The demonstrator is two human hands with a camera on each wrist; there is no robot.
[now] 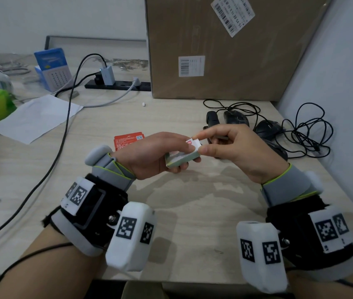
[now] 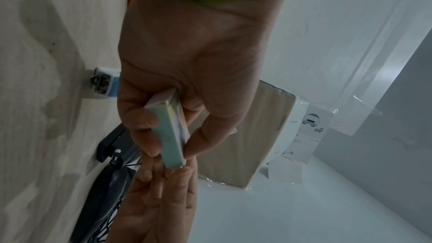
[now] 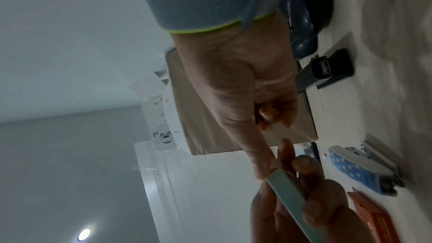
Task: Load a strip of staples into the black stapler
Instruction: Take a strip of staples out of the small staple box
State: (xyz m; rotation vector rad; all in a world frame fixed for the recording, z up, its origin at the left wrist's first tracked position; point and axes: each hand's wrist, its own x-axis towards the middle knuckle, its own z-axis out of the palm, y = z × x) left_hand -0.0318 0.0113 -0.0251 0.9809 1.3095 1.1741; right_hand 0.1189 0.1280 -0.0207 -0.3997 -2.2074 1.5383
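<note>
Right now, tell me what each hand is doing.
Left hand: grips the small box.
Right hand: pinches the box's open end flap.

We see only a small part of the black stapler (image 1: 211, 120) in the head view, since the right hand (image 1: 234, 152) covers most of it. The left hand (image 1: 156, 156) wraps the small staple box (image 1: 182, 157), and we cannot see inside it.

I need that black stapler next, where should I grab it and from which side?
A judgement: take the black stapler by its long sides, with the right hand coming from above. It lies flat on the desk behind that hand, with computer mice crowding its right.
</note>
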